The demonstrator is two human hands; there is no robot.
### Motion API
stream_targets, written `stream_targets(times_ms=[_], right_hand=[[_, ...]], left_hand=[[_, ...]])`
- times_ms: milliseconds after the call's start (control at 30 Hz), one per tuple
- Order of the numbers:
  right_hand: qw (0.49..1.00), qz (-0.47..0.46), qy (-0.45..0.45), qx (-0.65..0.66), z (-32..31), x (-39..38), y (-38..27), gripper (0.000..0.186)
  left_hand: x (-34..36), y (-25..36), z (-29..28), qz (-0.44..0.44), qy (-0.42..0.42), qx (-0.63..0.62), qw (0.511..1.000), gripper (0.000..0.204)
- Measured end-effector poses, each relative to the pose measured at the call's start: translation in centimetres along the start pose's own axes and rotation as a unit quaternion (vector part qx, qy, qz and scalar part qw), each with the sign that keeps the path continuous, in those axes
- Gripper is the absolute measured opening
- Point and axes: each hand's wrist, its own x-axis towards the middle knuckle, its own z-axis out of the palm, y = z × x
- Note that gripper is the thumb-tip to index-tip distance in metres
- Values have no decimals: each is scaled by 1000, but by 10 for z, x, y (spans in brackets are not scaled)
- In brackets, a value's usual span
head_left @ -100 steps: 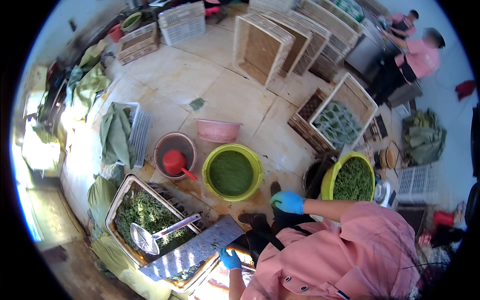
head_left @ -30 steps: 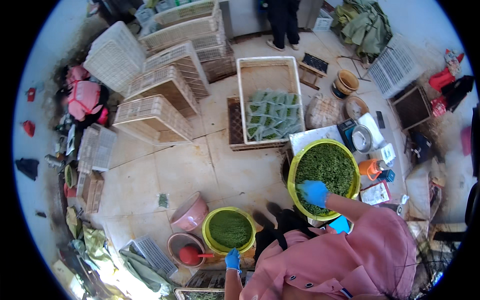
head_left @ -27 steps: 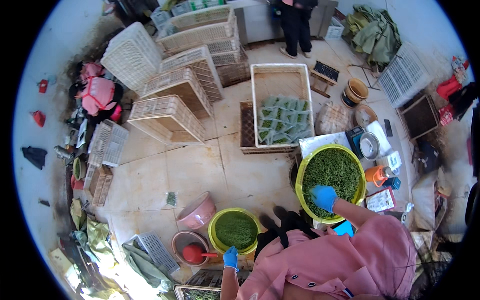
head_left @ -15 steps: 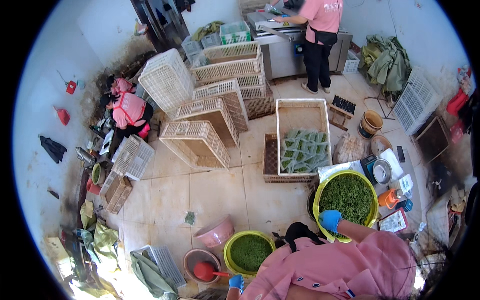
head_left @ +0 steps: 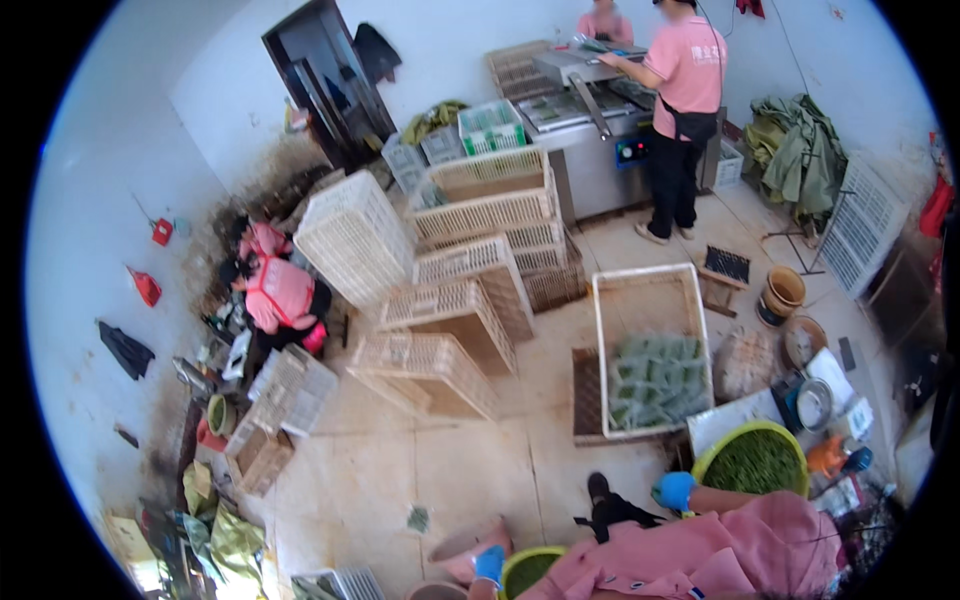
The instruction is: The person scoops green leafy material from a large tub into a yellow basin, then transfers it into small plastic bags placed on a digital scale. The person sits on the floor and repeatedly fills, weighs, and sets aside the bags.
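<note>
- Right hand [head_left: 675, 491], blue-gloved: just left of the larger yellow-green tub [head_left: 712, 448]; fingers partly hidden, grip and contact cannot be told.
- Green leaves [head_left: 755, 462]: inside that tub, beyond the right forearm.
- Left hand [head_left: 489, 565], blue-gloved: between smaller yellow-green tub [head_left: 535, 551] and pink basin [head_left: 463, 553], overlapping both in view; whether open or closed cannot be told.
- Metal bowl [head_left: 814, 404]: on the tabletop [head_left: 735, 415], beyond the larger tub.
</note>
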Motion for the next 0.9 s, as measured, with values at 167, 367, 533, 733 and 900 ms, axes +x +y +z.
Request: stream_targets(times_ms=[167, 367, 533, 733, 900], right_hand=[[995, -23, -88, -41, 21, 98, 66, 34], [979, 121, -156, -47, -76, 173, 75, 36], [966, -73, -118, -217, -82, 258, 113, 33], [994, 36, -16, -100, -50, 340, 102, 32], [984, 72, -101, 126, -94, 336, 17, 37]], left_hand=[[102, 51, -57, -177, -4, -168, 970, 14], [175, 51, -105, -236, 24, -166, 957, 17], [242, 35, -145, -247, 54, -141, 957, 19], [337, -24, -197, -171, 112, -99, 974, 23], [441, -64, -216, 13, 125, -50, 991, 26]])
